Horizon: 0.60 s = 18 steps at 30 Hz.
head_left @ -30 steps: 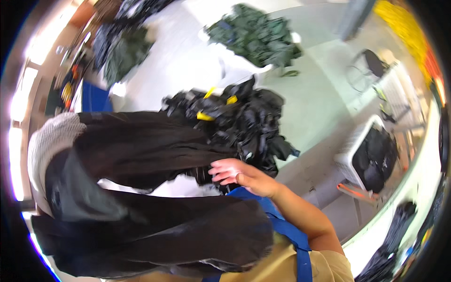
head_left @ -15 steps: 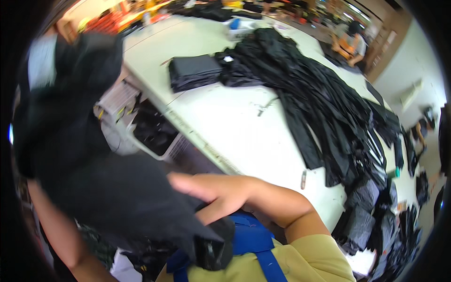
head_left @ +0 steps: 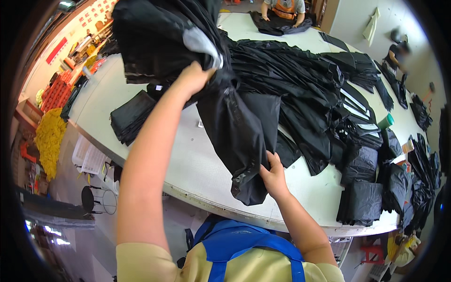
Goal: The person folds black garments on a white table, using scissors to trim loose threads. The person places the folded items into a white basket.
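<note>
Two hands work one black garment (head_left: 235, 117) over the table (head_left: 188, 160): left hand (head_left: 192, 77) fisted in its bulk at 11 o'clock, right hand (head_left: 273, 175) pinching its hem; folded stacks (head_left: 361, 202) at 3 o'clock done, heap (head_left: 300, 70) at 1 o'clock seemingly left.

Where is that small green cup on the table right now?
In the head view, the green cup stands at the right side of the white table, at the edge of the spread black garments, just above the folded black stack.

my left fingers buried in black garment (head_left: 188, 42) | garment top cut off | far worker (head_left: 282, 7) cropped | bench (head_left: 188, 160) mostly covered
</note>
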### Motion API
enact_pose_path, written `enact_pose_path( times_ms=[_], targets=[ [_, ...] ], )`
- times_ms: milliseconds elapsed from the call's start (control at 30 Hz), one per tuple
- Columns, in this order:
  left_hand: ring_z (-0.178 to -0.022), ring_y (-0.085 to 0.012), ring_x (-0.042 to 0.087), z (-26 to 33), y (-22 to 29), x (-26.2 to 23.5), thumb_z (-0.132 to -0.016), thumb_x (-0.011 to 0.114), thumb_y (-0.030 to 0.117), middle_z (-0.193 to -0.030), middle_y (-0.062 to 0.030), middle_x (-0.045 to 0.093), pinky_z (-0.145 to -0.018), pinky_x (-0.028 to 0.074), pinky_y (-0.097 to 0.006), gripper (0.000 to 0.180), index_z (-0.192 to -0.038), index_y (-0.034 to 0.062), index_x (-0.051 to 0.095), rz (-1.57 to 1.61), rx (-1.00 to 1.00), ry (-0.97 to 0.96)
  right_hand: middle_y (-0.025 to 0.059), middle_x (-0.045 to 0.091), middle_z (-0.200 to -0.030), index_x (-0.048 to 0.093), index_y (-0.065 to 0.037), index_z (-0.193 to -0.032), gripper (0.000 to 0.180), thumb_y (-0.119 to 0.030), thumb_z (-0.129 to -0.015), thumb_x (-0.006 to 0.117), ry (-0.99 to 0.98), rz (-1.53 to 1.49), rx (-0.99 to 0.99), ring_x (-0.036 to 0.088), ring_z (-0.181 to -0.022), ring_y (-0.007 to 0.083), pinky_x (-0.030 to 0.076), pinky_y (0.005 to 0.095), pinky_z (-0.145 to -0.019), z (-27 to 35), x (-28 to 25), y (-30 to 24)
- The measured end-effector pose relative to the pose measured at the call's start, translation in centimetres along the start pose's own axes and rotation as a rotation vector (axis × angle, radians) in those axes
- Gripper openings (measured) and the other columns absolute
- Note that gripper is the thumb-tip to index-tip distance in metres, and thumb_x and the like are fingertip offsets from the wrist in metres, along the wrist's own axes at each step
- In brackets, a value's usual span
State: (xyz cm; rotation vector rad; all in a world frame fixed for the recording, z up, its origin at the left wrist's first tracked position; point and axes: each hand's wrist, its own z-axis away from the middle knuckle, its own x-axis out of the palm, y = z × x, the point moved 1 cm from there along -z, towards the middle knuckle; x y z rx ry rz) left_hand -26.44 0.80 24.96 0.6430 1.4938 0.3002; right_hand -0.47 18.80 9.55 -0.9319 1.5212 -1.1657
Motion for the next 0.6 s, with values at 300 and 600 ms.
enact_pose_path(
  times_ms=[300,600],
  targets=[
    [-0.13,-0.0265,0.041,9.7,-22.7,16.5,-0.091,0.057,0.041,-0.144,-0.0145,0.04,-0.1,0.037,-0.041,0.068,-0.144,0.0088,0.032,0.826,-0.477,-0.204,0.0206,0.046,-0.138,0.037,0.004,-0.141,0.048,-0.004,-0.094,0.041,0.121,-1.164,0.584,0.049,-0.125,0.0304,0.035,0.0379,-0.109,1.7,5.1,6.2],
    [-0.109,-0.0258,0.058,25.5,-15.3,22.1,-0.092,0.062,0.027,-0.141,-0.0138,0.044,-0.093,0.049,-0.037,0.068,-0.148,0.011,0.027,1.091,0.098,-1.046,0.0221,0.057,-0.128,0.044,-0.015,-0.141,0.043,-0.011,-0.098,0.04,0.225,-1.667,0.25,0.058,-0.116,0.0344,0.043,0.049,-0.104,-0.8,9.9,-5.8]
  ],
)
